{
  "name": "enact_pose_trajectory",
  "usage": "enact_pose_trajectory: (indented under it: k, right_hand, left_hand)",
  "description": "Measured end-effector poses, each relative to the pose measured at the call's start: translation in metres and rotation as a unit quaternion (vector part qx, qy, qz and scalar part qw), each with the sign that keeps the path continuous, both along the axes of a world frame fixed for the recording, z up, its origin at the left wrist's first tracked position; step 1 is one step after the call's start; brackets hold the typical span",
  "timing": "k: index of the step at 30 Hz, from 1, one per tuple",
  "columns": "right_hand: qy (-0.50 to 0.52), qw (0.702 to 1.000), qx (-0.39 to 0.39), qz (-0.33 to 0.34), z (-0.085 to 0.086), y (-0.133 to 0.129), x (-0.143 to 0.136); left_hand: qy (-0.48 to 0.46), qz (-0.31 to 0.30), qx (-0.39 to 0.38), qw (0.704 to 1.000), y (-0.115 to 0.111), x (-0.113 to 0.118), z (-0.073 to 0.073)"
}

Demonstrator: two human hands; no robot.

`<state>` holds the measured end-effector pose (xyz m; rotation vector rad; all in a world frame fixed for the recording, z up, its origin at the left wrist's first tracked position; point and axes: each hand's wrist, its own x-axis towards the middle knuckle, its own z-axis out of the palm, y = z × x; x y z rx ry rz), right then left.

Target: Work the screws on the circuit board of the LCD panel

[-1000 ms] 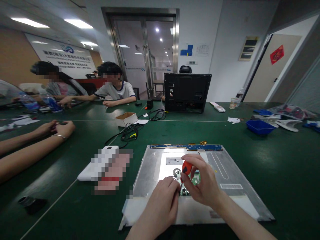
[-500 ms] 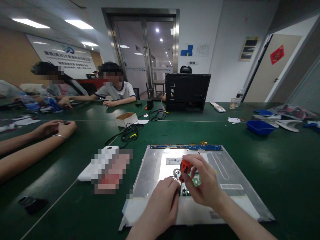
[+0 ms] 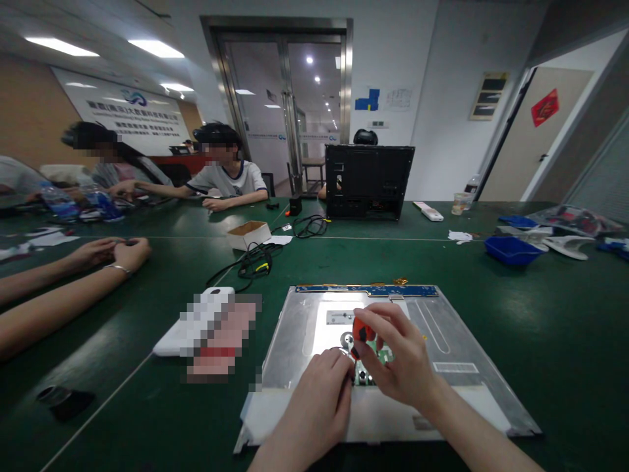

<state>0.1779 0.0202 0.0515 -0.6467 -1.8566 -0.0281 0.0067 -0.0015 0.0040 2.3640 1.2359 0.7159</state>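
A flat silver display panel (image 3: 457,387) lies on the green table, with a blue circuit strip (image 3: 403,290) along its far edge. My right hand (image 3: 400,354) grips the red and black handle of a small screwdriver (image 3: 362,330), which stands upright over the panel's middle. A green circuit board (image 3: 386,354) shows partly behind its fingers. My left hand (image 3: 322,387) rests on the panel with its fingers bent together beside the screwdriver's shaft; what its fingertips hold, if anything, is hidden.
Left of the panel sits a white device (image 3: 196,324). Beyond are black cables (image 3: 253,259), an open box (image 3: 249,234) and an upright black monitor housing (image 3: 369,180). A blue tray (image 3: 511,250) stands at right. Another person's hands (image 3: 115,254) reach in from the left.
The screwdriver handle has turned slightly in my right hand, and its fingers have shifted a little to the left. My left hand stays in place.
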Motion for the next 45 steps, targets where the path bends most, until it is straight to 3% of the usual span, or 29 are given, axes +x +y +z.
enact_pose_trajectory:
  k: [9,17,34,45]
  right_hand:
    - [0.016,1.0,0.011,0.011,-0.0007,0.0022,0.0003]
    - [0.005,1.0,0.012,-0.019,-0.0017,0.0014,0.0006]
    - [0.007,1.0,-0.004,0.005,-0.0034,0.0008,0.0007]
    - [0.008,0.999,0.021,-0.023,-0.0034,0.0011,0.0009]
  left_hand:
    - [0.002,-0.001,-0.009,1.0,-0.0007,0.0002,0.0007]
    - [0.005,0.0,-0.009,1.0,-0.0007,0.0005,0.0016]
    - [0.0,-0.002,0.0,1.0,-0.001,-0.0008,0.0018]
    - [-0.002,-0.002,0.011,1.0,0.0012,-0.0006,-0.0059]
